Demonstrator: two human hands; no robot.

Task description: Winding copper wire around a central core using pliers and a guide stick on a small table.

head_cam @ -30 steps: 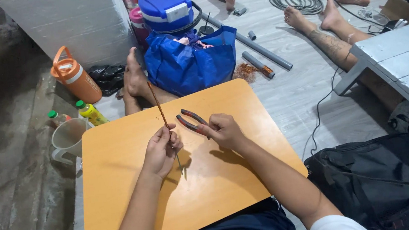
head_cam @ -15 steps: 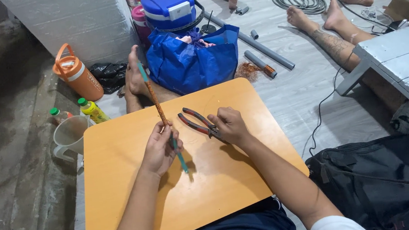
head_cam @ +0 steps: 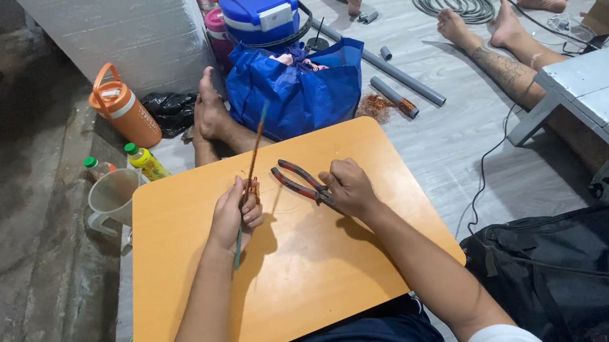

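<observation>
The left hand (head_cam: 234,214) is clenched around a thin wire (head_cam: 251,179), gripping it near its middle between thumb and curled fingers (head_cam: 252,213). The wire runs slantwise through the fist: a copper-coloured length rises past the fingers toward the far edge of the worktop (head_cam: 183,289), ending in a greenish tip, and a green length extends below the hand toward the near side. The wire is held above the worktop surface.

The right hand (head_cam: 349,188) is closed on the head end of a pair of pliers (head_cam: 304,181). The red-and-black handles point away from the fingers toward the wire and stand spread apart. The handle tips lie just beside the wire, not touching it. Whether the pliers rest on the worktop cannot be told.

Containers: a blue bag (head_cam: 297,92) stands on the floor beyond the worktop, open at the top, with cloth items showing inside. A blue-and-white cooler (head_cam: 259,9) sits behind it. An orange jug (head_cam: 125,113) with handle stands at left. A clear plastic pitcher (head_cam: 110,201) stands at the left worktop edge; its contents cannot be determined. Two yellow bottles (head_cam: 146,162) with green caps stand beside it.

Surroundings: a bare foot (head_cam: 209,113) rests between the worktop and the blue bag. Grey pipes (head_cam: 396,95) lie on the floor at right. A black backpack (head_cam: 566,273) lies to the right of the person.
</observation>
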